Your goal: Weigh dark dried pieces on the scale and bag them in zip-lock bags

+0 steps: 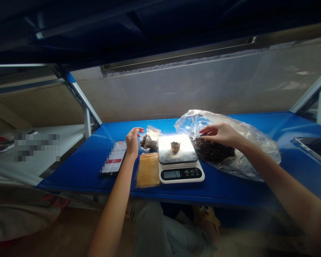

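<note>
A white scale [183, 157] sits on a blue counter [80, 166], its display seeming to read 5.3. On its plate stands a small pale cup [175, 146] topped with dark flakes. Right of the scale, a large clear bag [243, 166] lies open around a heap of dark flakes [215, 151]. The right hand [216, 134] is over this heap, thumb and fingertips narrowly spaced; a dark speck shows there, but one cannot tell whether it is pinched. The left hand [133, 142], loosely curled with nothing visible in it, hovers left of the scale, near a small zip bag [153, 133] of dark bits and above a stack of yellowish bags [149, 173]. The flakes look light, dry and brittle, best taken in a gentle fingertip pinch. The cup looks light and easy to tip, best held by its sides below the rim. The clear bag seems soft and slippery, best gripped by a gathered fold
</note>
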A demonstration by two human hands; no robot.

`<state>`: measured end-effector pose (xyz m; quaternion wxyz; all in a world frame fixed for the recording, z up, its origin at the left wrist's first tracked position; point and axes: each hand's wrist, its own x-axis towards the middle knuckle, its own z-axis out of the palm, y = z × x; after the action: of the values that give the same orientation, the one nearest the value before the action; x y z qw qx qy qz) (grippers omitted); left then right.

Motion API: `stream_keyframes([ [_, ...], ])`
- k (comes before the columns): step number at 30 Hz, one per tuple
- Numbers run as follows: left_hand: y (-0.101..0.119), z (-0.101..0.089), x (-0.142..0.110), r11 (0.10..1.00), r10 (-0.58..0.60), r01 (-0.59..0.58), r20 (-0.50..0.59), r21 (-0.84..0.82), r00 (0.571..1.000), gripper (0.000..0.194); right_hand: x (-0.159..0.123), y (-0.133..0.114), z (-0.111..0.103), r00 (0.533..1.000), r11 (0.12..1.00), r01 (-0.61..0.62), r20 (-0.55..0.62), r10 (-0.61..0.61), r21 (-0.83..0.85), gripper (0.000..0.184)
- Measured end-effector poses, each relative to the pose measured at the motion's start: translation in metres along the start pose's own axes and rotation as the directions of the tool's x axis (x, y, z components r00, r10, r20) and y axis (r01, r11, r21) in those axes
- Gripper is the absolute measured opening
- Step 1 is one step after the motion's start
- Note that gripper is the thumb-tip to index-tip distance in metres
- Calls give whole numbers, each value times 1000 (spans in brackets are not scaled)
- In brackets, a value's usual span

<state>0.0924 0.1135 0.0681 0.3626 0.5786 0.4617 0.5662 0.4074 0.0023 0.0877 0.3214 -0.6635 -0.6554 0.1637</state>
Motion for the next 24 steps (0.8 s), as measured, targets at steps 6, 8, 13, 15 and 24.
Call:
stream_keyframes([
  [6, 2, 1, -1, 1000, 5, -5, 7, -16, 1000, 26, -4, -23, 15, 974, 976, 138, -203, -103, 165, 28],
  [8, 2, 2, -1, 1000, 9, -8, 10, -18, 1000, 25, -8, -37, 23, 956, 956, 195, -260, -136, 217, 26],
  [13, 1, 3, -1, 999, 28, -27, 25, -27, 999, 25, -16, -64, 43, 911, 924, 306, -353, -214, 230, 18],
  [15, 1, 3, -1, 999, 27, -26, 23, -30, 999, 24, -18, -69, 49, 897, 922, 341, -356, -262, 181, 14],
  [24, 7, 3, -3, 999, 23, -22, 11, -48, 1000, 24, -16, -66, 60, 895, 908, 391, -292, -336, 154, 21],
])
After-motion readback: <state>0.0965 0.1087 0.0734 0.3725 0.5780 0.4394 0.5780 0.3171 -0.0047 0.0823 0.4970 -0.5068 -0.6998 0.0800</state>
